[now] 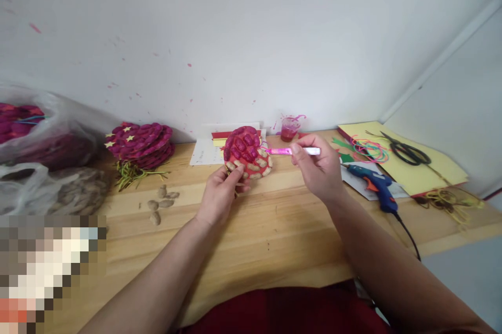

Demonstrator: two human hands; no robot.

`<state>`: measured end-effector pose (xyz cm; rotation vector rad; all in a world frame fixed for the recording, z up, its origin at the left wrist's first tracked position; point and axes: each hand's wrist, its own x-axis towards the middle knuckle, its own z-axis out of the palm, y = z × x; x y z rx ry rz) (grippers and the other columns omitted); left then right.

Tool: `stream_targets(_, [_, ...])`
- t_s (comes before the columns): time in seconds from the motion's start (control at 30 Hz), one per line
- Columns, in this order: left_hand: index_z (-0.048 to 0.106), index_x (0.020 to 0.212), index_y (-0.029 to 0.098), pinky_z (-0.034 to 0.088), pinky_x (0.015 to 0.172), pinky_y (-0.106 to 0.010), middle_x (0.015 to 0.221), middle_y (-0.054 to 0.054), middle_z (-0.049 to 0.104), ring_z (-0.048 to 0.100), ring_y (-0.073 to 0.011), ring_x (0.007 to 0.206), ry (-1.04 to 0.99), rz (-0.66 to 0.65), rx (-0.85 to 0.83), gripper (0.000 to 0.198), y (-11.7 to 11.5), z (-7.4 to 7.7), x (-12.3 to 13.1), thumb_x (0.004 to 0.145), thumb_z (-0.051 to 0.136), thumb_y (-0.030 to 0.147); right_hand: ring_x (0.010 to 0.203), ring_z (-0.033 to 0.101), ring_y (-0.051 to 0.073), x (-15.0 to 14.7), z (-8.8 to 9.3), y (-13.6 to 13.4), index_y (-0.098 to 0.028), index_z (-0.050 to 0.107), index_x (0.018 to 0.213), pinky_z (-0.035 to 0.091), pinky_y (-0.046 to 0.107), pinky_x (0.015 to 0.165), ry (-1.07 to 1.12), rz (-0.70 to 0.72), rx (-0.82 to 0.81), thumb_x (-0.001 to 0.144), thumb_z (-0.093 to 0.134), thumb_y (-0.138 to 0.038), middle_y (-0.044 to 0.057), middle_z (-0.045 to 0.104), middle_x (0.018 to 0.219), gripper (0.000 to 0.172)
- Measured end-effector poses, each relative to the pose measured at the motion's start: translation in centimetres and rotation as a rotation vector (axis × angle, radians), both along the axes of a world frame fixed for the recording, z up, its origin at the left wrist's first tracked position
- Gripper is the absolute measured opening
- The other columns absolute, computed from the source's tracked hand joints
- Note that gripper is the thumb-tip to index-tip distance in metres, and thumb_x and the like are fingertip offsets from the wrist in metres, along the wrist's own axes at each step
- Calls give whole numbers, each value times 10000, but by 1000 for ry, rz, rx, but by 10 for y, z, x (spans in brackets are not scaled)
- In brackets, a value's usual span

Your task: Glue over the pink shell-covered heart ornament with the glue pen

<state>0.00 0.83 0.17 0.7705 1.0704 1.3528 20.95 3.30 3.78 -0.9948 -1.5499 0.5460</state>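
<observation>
My left hand [220, 191] grips the lower edge of a round red disc [247, 152] covered with peanut shells, its upper shells painted magenta and its lower ones plain tan. My right hand [319, 167] pinches a pink and white brush [292, 151], its tip touching the disc's right side. Both hands hover over the wooden table [254, 229].
A stack of painted discs [139, 143] sits at back left beside plastic bags [47, 156] of shells. Loose peanut shells [160, 200] lie on the table. A cup of pink paint [289, 129], blue glue gun [374, 183], scissors [406, 151] and yellow paper [427, 167] lie to the right.
</observation>
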Motion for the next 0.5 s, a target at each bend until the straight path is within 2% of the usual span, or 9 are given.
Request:
stream_targets(0.17, [637,828,155,515,523,-231,747,-10,635,618,-131,643,-4,18,-44,450,0,0,1,611,873,471,540,498,96,7,-1,14,-202,602,868,394,234,522,168,-34,6,904,688,-469,-48,573,612,282])
stream_targets(0.23, [619,826,158,459,462,-207,746,-10,635,613,-125,606,11,11,-50,447,1,-2,0,619,861,472,523,491,90,13,-3,24,-206,590,852,396,226,511,249,-65,1,868,714,-486,-61,555,588,307])
stream_targets(0.37, [599,829,163,270,369,-161,719,3,628,552,-88,506,22,-5,-55,434,3,-4,0,633,841,466,485,477,77,28,-4,43,-208,566,857,385,202,472,421,-179,-32,792,762,-489,-79,549,564,348])
stream_targets(0.5, [584,796,162,233,381,-141,662,23,603,511,-59,476,-9,-14,-48,412,2,1,0,633,848,432,479,475,74,34,-2,51,-201,583,923,371,189,450,503,-231,-4,779,771,-474,-80,569,578,362])
